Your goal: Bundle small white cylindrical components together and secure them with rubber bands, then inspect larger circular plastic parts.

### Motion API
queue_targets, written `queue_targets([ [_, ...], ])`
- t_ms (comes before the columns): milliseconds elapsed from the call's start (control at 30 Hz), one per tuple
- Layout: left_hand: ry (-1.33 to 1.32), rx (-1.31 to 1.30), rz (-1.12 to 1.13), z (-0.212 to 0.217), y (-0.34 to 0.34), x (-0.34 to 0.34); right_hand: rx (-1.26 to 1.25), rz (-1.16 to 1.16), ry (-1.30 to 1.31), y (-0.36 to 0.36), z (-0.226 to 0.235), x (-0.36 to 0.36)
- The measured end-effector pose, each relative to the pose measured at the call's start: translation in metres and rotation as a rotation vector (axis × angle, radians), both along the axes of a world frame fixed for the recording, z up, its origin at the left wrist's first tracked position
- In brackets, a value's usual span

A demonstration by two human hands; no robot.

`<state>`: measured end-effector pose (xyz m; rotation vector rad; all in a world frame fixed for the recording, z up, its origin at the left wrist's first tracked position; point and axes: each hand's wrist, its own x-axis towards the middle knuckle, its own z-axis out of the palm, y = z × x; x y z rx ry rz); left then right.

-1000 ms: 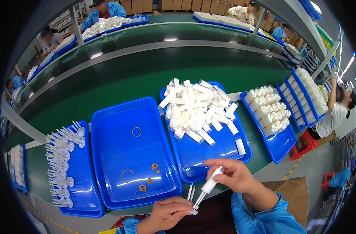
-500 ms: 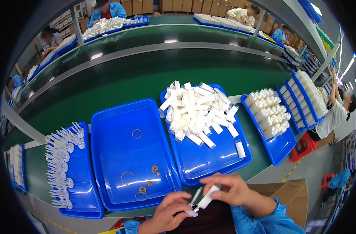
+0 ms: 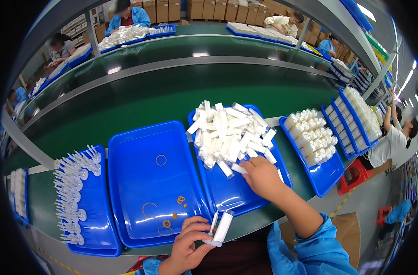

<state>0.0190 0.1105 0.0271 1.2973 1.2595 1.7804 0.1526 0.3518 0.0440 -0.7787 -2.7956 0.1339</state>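
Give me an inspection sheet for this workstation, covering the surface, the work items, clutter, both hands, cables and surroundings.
Surface: green conveyor bench carrying blue trays.
Job's things: white tube with a thin stick held over the near edge; heap of white tubes in the middle-right tray.
Clutter: rubber bands loose in the middle tray; clear plastic pieces lined up in the left tray; bundled white tubes in the right tray.
Grippers: left hand grips the tube and stick; right hand reaches into the heap, fingers on a tube.
Cables: nothing seen.
Surroundings: other workers at the far belt and at right; cardboard boxes behind; red stool at right.
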Motion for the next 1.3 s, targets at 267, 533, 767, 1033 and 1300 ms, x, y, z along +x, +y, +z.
queue_targets([
  [267, 0.284, -0.017, 0.007, 0.005, 0.003, -0.001, -0.533, 0.109, 0.420, -0.026, -0.006, 0.025],
  [533, 0.384, 0.044, -0.024, 0.008, 0.014, 0.006, -1.835, -0.169, 0.763, -0.053, 0.012, 0.014],
  [767, 0.412, 0.025, 0.029, 0.006, 0.012, 0.005, -2.025, -0.081, 0.724, -0.052, 0.011, 0.015],
  [1033, 0.465, -0.002, 0.009, 0.004, 0.011, 0.003, -1.477, -0.048, 0.472, -0.060, 0.037, 0.023],
  [1300, 0.506, 0.089, -0.047, 0.003, 0.002, 0.009, -1.587, 0.096, 0.475, -0.065, 0.042, 0.041],
])
